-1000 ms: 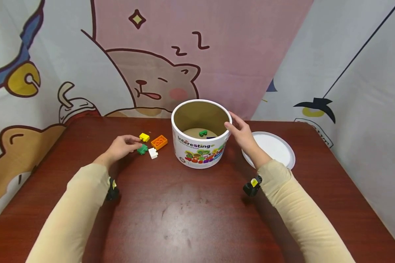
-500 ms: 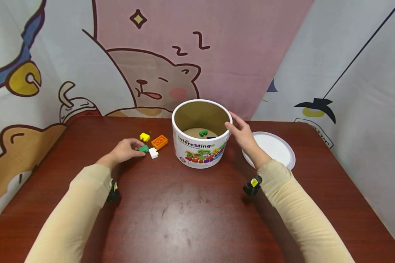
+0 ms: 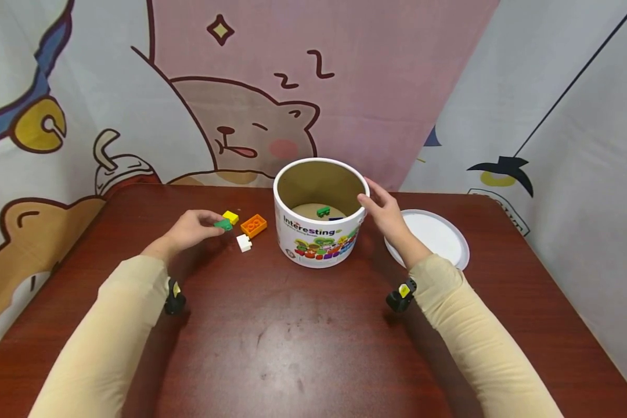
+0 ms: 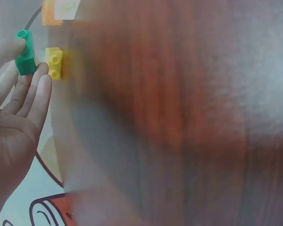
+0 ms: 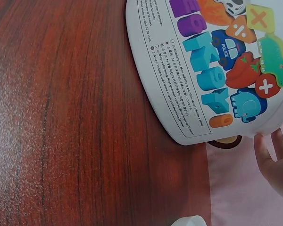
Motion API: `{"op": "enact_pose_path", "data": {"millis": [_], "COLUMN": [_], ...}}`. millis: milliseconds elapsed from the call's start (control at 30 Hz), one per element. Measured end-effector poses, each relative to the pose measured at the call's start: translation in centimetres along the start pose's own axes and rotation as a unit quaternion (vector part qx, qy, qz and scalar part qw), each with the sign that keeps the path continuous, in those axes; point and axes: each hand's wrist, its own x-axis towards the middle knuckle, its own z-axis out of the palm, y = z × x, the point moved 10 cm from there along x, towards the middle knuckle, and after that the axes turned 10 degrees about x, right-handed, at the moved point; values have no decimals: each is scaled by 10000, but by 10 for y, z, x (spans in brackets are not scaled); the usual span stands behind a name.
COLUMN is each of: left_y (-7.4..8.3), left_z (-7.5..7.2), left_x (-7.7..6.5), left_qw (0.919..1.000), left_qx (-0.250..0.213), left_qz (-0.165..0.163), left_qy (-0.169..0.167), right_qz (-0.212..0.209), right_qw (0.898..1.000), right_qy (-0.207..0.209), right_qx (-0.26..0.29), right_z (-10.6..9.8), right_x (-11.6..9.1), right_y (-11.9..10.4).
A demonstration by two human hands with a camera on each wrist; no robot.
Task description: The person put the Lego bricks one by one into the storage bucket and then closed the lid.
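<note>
My left hand (image 3: pixel 189 229) pinches a green toy building block (image 3: pixel 223 224) between thumb and fingers, raised above the table. Close beyond that block lies a yellow block (image 3: pixel 231 217). An orange block (image 3: pixel 253 226) and a white block (image 3: pixel 244 242) rest to the right of it. In the left wrist view the green block (image 4: pixel 24 54) shows its stud upward. My right hand (image 3: pixel 388 216) grips the rim of a white printed bucket (image 3: pixel 288 235), thumb at the rim and fingers outside. Inside the bucket lie a small green piece (image 3: pixel 323 212) and a dark blue piece, partly hidden.
A round white lid (image 3: pixel 441 232) lies right of the bucket, partly behind the right forearm. The brown wooden table (image 3: pixel 303 325) meets a cartoon-printed cloth (image 3: pixel 386 75) at its far edge. A black camera is strapped at each wrist.
My left hand has closed its fingers on the green block and lifted it away from the white block, up and slightly left toward the yellow one. The right hand and bucket have stayed put.
</note>
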Motion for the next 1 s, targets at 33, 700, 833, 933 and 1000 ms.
{"op": "enact_pose_path", "data": {"millis": [33, 700, 833, 933, 1000], "left_y": [1, 56, 70, 81, 88], "left_z": [-2, -42, -46, -51, -53], "left_x": [0, -3, -3, -1, -1], "left_qw": [10000, 9973, 9962, 9950, 9945], "left_qx": [-6, -287, -356, -457, -533], "left_qz": [13, 480, 613, 702, 726], "left_qy": [26, 471, 496, 537, 537], "right_qz": [-7, 8, 31, 23, 26], "right_qw": [10000, 9999, 9999, 9999, 9999], "right_qy": [1, -4, -14, -12, -13], "right_qx": [25, 128, 104, 127, 130], "right_z": [0, 1, 1, 1, 1], "right_x": [0, 0, 0, 0, 0], "right_y": [0, 1, 1, 1, 1]}}
